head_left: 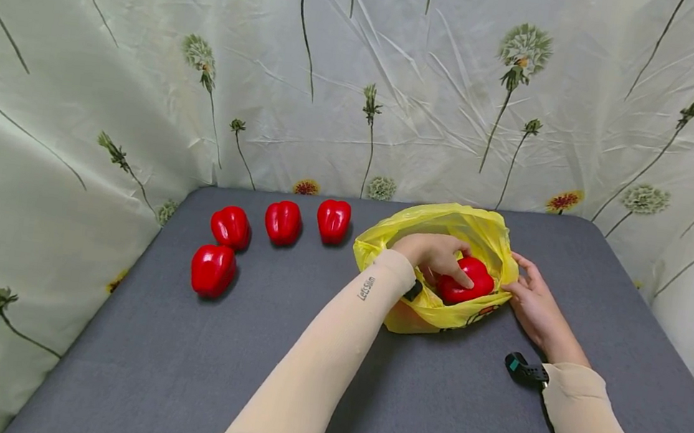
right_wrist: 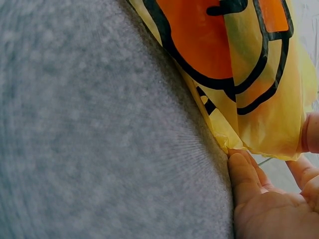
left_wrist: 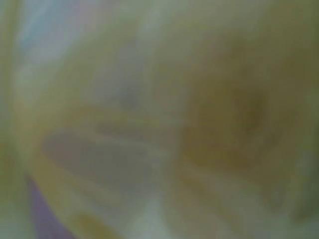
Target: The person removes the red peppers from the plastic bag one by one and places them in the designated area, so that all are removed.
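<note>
A yellow plastic bag (head_left: 402, 317) lies with its mouth spread on the grey table. My left hand (head_left: 436, 253) reaches inside it and grips a red bell pepper (head_left: 474, 281), thumb and fingers over its top. At the bag's right side, my right hand (head_left: 537, 308) pinches the rim between thumb and fingers. Up close in the right wrist view, the bag (right_wrist: 279, 129) shows an orange and black print, and the thumb (right_wrist: 311, 132) overlaps its edge. Only blurred yellow plastic (left_wrist: 224, 124) fills the left wrist view.
Several red bell peppers stand left of the bag: one nearest it (head_left: 333, 221), another beside that (head_left: 283, 223), and a pair (head_left: 213, 271) farther left. A flower-printed curtain (head_left: 427, 96) hangs behind the grey table (head_left: 276, 367) and along both sides.
</note>
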### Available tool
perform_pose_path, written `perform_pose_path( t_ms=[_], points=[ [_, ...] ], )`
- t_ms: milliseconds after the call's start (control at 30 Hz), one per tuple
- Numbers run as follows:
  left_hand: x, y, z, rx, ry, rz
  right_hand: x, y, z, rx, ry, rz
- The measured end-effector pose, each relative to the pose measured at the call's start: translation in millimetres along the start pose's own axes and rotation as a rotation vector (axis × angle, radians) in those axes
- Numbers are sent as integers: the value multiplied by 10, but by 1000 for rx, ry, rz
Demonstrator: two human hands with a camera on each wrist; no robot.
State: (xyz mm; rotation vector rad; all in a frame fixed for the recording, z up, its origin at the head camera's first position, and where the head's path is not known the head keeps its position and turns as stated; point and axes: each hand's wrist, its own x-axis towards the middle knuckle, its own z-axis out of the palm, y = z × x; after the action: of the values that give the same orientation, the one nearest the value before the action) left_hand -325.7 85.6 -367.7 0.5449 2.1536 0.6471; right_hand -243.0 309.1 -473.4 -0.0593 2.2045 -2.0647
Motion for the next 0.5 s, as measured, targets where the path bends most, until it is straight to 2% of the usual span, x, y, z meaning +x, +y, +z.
perform_pose_path(
  t_ms=[100,267,500],
  points=[
    [5,-25,-5,-8,39,19,9,5,7,10,2,-7],
    [-31,-67,-39,-36,124,93,16,0,13,45,-4,-12],
    [-164,-55,-89,24,244,182,-5,2,11,86,-18,-30]
  ],
)
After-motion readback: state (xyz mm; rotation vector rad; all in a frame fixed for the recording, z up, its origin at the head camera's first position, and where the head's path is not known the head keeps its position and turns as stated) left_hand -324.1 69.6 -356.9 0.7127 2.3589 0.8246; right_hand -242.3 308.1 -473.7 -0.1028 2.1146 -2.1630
